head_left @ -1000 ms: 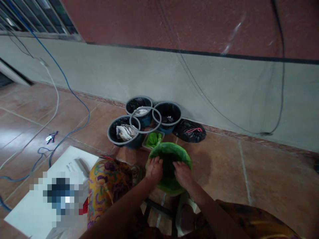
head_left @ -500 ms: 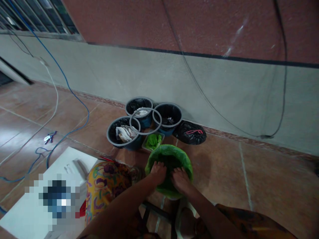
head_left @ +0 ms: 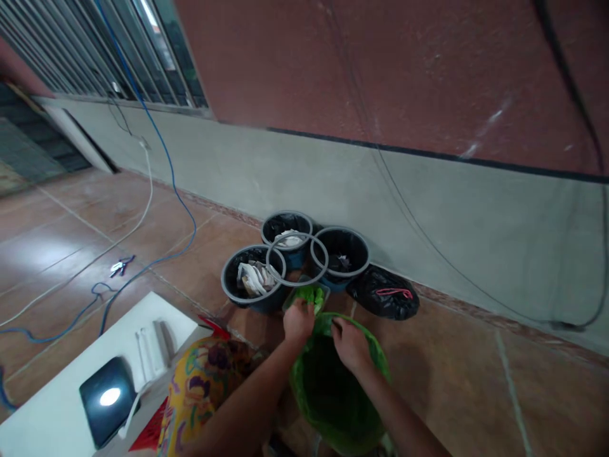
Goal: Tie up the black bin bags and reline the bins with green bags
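Note:
A bin lined with a green plastic bag (head_left: 337,393) stands in front of me, its mouth tipped toward me. My right hand (head_left: 352,344) pinches the bag's edge at the far rim, thumb on the inner side. At the far left part of the rim, my left hand (head_left: 299,322) is closed on the green bag's edge; its fingertips are partly hidden. Just beyond the left hand, a clear plastic container (head_left: 290,297) holds bright green folded plastic (head_left: 313,296).
Three black-lined bins, the left bin (head_left: 228,292), back bin (head_left: 295,257) and right bin (head_left: 340,279), stand by the wall. A loose grey ring (head_left: 297,284) lies across them. A tied black bag (head_left: 385,298) is alongside. A white table (head_left: 57,400) holds a tablet (head_left: 108,400). Cables cross the floor.
Both hands have come up from inside the green-lined bin to its far rim. The bin's mouth now tips more toward me. The view has shifted left and up.

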Action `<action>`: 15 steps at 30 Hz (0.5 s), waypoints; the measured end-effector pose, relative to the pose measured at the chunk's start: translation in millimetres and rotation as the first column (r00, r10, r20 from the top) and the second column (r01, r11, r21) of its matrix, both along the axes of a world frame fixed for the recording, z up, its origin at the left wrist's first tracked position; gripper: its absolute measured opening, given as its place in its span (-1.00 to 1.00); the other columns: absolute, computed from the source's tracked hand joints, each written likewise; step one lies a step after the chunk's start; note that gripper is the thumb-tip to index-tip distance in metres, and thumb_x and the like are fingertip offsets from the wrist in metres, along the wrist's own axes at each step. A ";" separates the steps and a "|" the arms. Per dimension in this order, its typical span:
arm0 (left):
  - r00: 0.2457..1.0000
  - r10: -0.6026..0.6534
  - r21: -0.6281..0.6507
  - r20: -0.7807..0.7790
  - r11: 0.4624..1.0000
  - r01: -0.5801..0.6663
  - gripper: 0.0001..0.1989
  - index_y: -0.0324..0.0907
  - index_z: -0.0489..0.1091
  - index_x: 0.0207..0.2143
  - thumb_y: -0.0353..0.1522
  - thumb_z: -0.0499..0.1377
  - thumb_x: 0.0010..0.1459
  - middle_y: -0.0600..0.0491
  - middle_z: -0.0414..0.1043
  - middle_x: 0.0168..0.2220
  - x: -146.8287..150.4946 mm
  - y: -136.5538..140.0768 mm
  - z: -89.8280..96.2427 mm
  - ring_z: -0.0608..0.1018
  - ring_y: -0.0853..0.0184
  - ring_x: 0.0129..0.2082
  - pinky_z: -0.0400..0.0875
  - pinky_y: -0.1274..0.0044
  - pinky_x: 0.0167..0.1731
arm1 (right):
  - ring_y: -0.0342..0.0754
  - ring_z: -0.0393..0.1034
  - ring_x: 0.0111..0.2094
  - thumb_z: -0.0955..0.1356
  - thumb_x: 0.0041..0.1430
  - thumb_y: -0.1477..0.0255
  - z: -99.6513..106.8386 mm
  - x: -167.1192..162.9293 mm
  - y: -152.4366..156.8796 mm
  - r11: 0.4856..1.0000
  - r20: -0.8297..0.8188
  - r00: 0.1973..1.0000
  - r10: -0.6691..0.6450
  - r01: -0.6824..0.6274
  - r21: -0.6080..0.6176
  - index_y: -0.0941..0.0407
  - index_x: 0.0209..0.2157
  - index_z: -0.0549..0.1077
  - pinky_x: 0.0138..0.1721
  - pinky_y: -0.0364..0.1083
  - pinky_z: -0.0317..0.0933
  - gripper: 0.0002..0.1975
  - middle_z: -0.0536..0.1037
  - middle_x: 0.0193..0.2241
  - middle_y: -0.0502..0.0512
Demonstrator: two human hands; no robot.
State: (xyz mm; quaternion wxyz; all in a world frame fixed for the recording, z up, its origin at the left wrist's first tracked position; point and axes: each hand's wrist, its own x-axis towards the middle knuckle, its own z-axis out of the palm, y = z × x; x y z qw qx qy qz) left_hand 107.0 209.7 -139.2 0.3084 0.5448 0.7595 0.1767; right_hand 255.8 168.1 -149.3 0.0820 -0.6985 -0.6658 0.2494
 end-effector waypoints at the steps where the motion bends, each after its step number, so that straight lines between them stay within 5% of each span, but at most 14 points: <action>1: 0.976 0.176 -0.022 0.124 0.984 -0.175 -0.74 -0.20 0.47 -0.23 -0.24 0.07 0.23 -0.15 0.57 -0.22 -5.9 14.4 -1.0 0.59 0.17 -0.15 0.41 0.47 -0.19 | 0.01 0.51 -0.16 0.16 0.30 0.38 0.7 -5.0 17.6 0.998 -0.073 0.996 -0.061 0.061 0.007 0.11 -0.06 0.50 -0.13 -0.10 0.27 -0.65 0.62 -0.18 0.18; 4: 0.669 0.538 -0.247 0.512 0.839 -0.486 -0.73 -0.22 0.40 -0.39 -0.20 0.13 0.20 -0.06 0.51 -0.44 -20.1 51.3 -13.8 0.58 0.26 -0.40 0.40 0.53 -0.43 | 0.01 0.52 -0.21 0.14 0.30 0.33 -8.3 -19.4 66.5 0.982 -0.240 0.953 -0.183 0.191 0.009 0.12 -0.08 0.51 -0.23 -0.11 0.31 -0.61 0.63 -0.27 0.17; 6: 0.429 0.614 -0.346 0.663 0.759 -0.551 -0.75 -0.21 0.35 -0.44 -0.21 0.17 0.16 0.05 0.43 -0.53 -23.7 68.9 -25.0 0.52 0.36 -0.52 0.34 0.58 -0.52 | 0.02 0.52 -0.23 0.14 0.29 0.31 -18.5 -29.5 91.6 0.973 -0.299 0.930 -0.215 0.230 0.015 0.15 -0.10 0.52 -0.26 -0.09 0.33 -0.60 0.62 -0.31 0.18; 8: 0.279 0.626 -0.393 0.728 0.715 -0.578 -0.78 -0.20 0.31 -0.46 -0.26 0.23 0.11 0.14 0.38 -0.56 -24.2 81.8 -33.7 0.45 0.45 -0.58 0.29 0.62 -0.55 | 0.04 0.52 -0.24 0.15 0.27 0.29 -27.5 -39.4 108.3 0.968 -0.327 0.916 -0.231 0.250 0.017 0.17 -0.10 0.51 -0.27 -0.08 0.34 -0.60 0.61 -0.32 0.21; 12: 0.185 0.651 -0.440 0.736 0.669 -0.599 -0.82 -0.19 0.26 -0.49 -0.37 0.24 0.05 0.19 0.32 -0.58 -24.5 93.0 -39.3 0.38 0.51 -0.64 0.18 0.65 -0.59 | 0.03 0.51 -0.25 0.14 0.29 0.26 -33.8 -51.3 119.2 0.967 -0.359 0.904 -0.232 0.255 0.019 0.18 -0.08 0.47 -0.30 -0.09 0.34 -0.59 0.60 -0.30 0.24; 15: 0.189 0.550 -0.370 0.814 0.740 -0.562 -0.83 -0.21 0.29 -0.49 -0.37 0.26 0.01 0.17 0.36 -0.57 -26.6 82.2 -36.5 0.37 0.52 -0.64 0.15 0.66 -0.60 | 0.02 0.51 -0.28 0.13 0.30 0.19 -27.8 -46.7 114.9 0.966 -0.367 0.903 -0.225 0.256 0.038 0.17 -0.06 0.43 -0.32 -0.10 0.34 -0.56 0.60 -0.30 0.23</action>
